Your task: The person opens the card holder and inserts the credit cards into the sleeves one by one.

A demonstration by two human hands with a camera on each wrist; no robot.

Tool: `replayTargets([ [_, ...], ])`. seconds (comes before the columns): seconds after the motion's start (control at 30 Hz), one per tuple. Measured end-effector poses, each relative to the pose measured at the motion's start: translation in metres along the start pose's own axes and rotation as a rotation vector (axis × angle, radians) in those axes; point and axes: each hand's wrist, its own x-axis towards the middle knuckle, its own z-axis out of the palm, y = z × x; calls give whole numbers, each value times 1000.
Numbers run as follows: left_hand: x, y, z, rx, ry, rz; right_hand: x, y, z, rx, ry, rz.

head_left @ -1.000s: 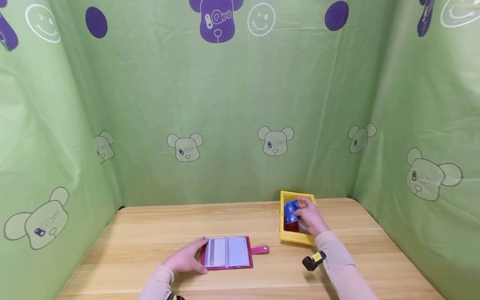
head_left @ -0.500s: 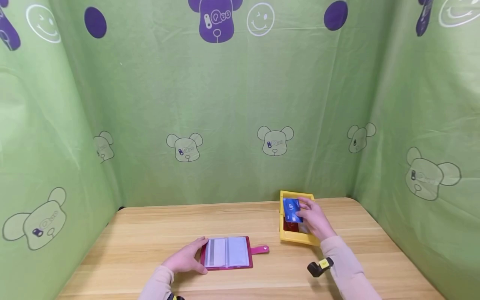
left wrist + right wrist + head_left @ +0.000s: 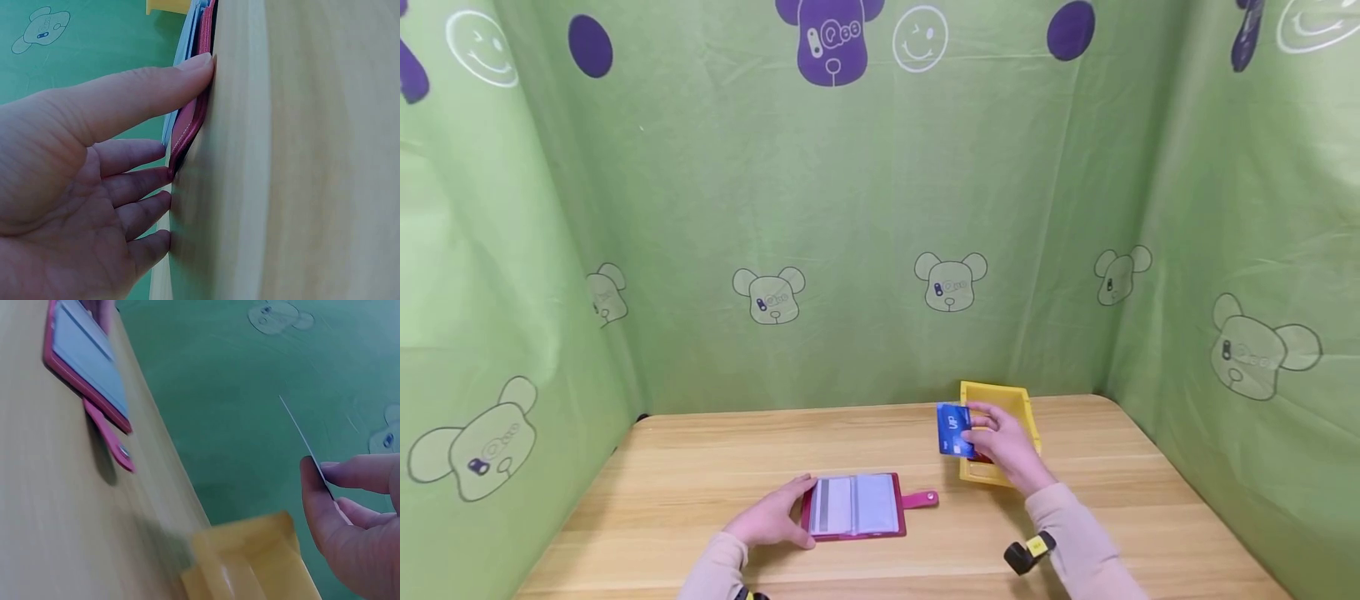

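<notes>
My right hand (image 3: 1006,446) pinches a blue VIP card (image 3: 952,427) between thumb and fingers, up beside the left wall of a yellow bin (image 3: 1017,403). Seen edge-on in the right wrist view, the card (image 3: 299,429) stands clear of the bin. An open magenta card holder (image 3: 901,504) with clear plastic sleeves lies on the table, its snap strap (image 3: 920,499) pointing right. My left hand (image 3: 771,514) rests at the holder's left end, thumb at the near corner and forefinger at the far one. Its fingers (image 3: 145,187) are nearly straight, tips down by the tabletop.
The yellow bin stands at the back right of the wooden table (image 3: 715,450), with something dark red (image 3: 979,457) low inside it. Green printed curtains (image 3: 850,358) hang behind the table and along both sides. A black wrist camera (image 3: 1021,557) juts from the right sleeve.
The right hand has lifted the blue VIP card out of the bin and moved it left, past the bin's left wall. The left hand and the card holder have stayed in place.
</notes>
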Motion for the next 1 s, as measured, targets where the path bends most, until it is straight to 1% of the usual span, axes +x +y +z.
replayTargets([
  [0.2, -1, 0, 0, -5, -1, -6, -4, 5, 26, -22, -28, 1],
  [0.43, -1, 2, -2, -7, 2, 2, -10, 12, 55, -56, -97, 7],
  [0.5, -1, 2, -2, -6, 1, 2, -11, 15, 62, -55, -119, 11],
  [0.67, 0, 1, -1, -21, -2, -2, -10, 24, 77, -67, -165, 51],
  [0.8, 0, 0, -1, -17, -2, -3, -10, 32, 90, -103, -187, 68],
  [1.0, 0, 0, -2, -14, -1, 10, -11, 37, 106, -169, -235, 73],
])
